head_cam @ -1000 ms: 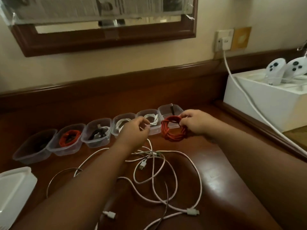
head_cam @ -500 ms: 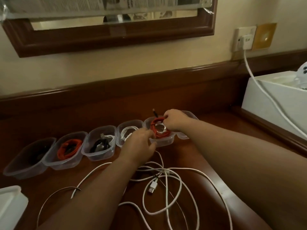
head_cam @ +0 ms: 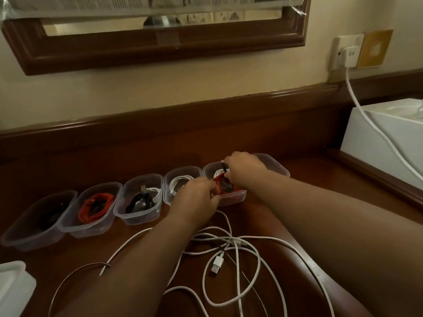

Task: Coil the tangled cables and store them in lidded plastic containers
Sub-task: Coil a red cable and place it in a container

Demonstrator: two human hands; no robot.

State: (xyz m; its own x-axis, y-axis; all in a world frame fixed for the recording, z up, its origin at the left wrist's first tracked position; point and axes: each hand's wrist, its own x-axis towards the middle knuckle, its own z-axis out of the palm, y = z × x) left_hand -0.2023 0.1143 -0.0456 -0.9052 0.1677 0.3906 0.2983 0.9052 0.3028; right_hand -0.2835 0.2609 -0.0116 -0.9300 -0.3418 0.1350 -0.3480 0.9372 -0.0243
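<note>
A row of clear plastic containers stands on the wooden desk. A coiled red cable (head_cam: 221, 187) lies in the container (head_cam: 231, 199) second from the right, on top of a white coil. My right hand (head_cam: 243, 171) presses down on that red coil, a black plug sticking up beside the fingers. My left hand (head_cam: 196, 197) grips the coil's near left side at the container's rim. Tangled white cables (head_cam: 238, 255) sprawl on the desk in front, under my forearms. The rightmost container (head_cam: 278, 168) is mostly hidden behind my right hand.
Other containers hold a white coil (head_cam: 179, 183), black and white cables (head_cam: 142, 200), a red coil (head_cam: 96, 207) and something dark (head_cam: 45, 216). White lids (head_cam: 13, 287) lie at the front left. A white box (head_cam: 384, 138) stands right, with a plugged-in white cord (head_cam: 366, 117) running over it.
My right hand carried the red coil from the desk front into the container second from the right. My left hand moved up to the coil. The view shifted left.
</note>
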